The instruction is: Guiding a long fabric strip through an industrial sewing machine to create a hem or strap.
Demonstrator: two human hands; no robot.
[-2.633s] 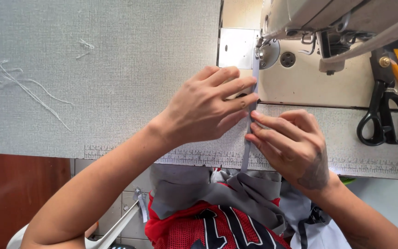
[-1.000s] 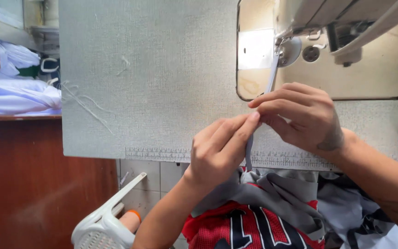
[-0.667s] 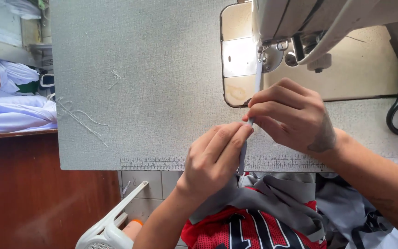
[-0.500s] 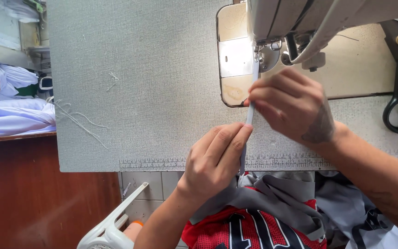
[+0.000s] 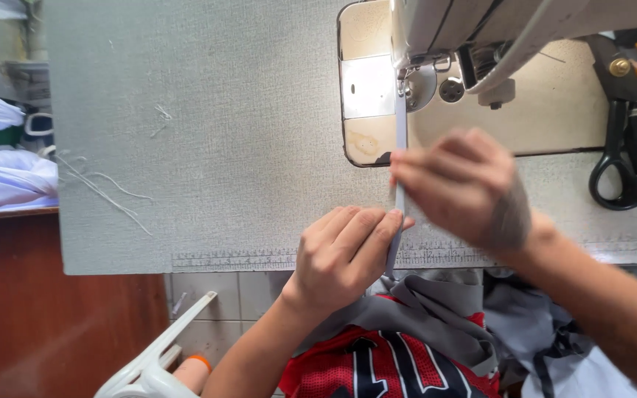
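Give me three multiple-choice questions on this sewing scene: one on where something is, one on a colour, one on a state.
1. Where are the scissors?
A. right end of the table
B. on the floor
C. in the left hand

2. What colour is the strip?
A. yellow
B. grey
C. green

3. How is the strip held?
A. lying loose
B. rolled up
C. pinched by both hands

Answers:
1 A, they lie beside the machine.
2 B, it is pale grey.
3 C, left hand and right hand both grip it.

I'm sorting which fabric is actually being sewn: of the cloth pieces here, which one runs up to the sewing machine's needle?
The narrow grey strip, pinched by both the left hand and right hand. The grey garment and red jersey hang below the table edge.
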